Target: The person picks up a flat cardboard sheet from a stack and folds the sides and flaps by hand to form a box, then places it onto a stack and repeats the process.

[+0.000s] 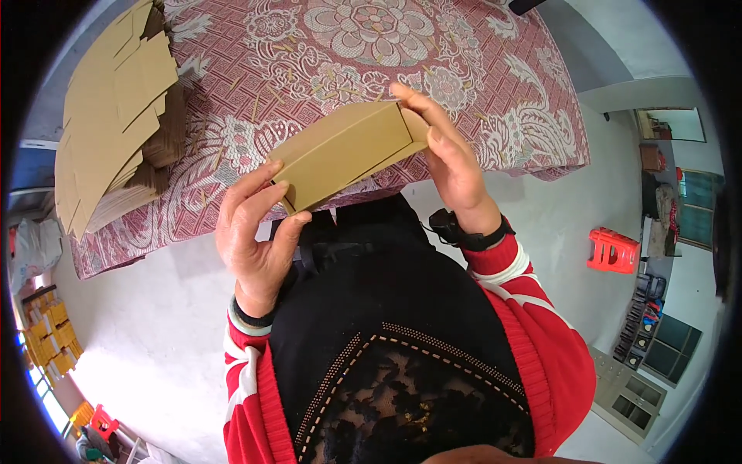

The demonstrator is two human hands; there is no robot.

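Observation:
A brown cardboard box (348, 152), long and narrow, is held between my two hands over the near edge of the table. My left hand (253, 228) grips its left end, thumb below and fingers along the upper side. At the other end my right hand (450, 155) has its thumb against a small end flap, with the fingers reaching behind the box. The box tilts, its right end farther from me than its left. A lower flap edge stands slightly apart from the body.
A patterned red-and-white cloth (371, 31) covers the table, with small cardboard scraps strewn on it. Flat cardboard blanks (120, 108) are stacked at the table's left. A red plastic stool (613, 250) stands on the floor to the right. Yellow boxes (54, 332) are piled at far left.

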